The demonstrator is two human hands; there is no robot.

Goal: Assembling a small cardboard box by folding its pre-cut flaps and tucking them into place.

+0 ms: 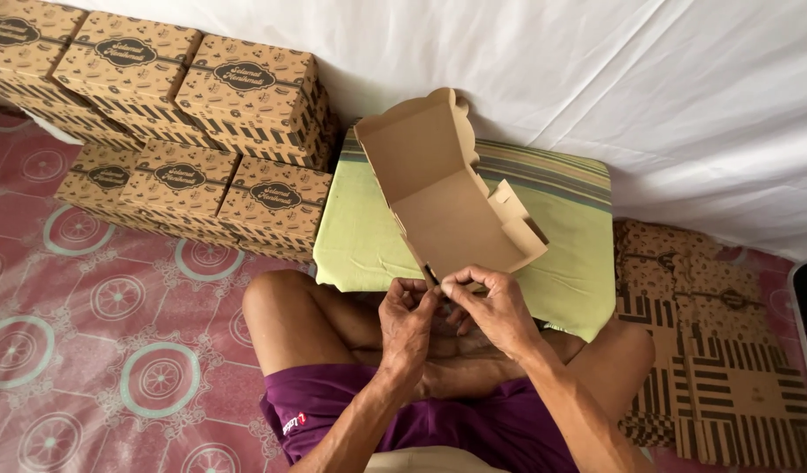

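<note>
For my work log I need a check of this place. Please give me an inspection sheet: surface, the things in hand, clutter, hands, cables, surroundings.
Surface: green cloth-covered low table, over a patterned pink floor mat.
Things in hand: half-folded brown cardboard box, lid up, one side wall raised, near edge at the fingers.
Clutter: folded printed boxes stacked at the far left; flat unfolded box blanks piled at the right.
Hands: left hand and right hand both pinch the box's near edge.
Cables: nothing seen.
Surroundings: white sheet hanging behind; the person sits cross-legged in purple shorts.
</note>
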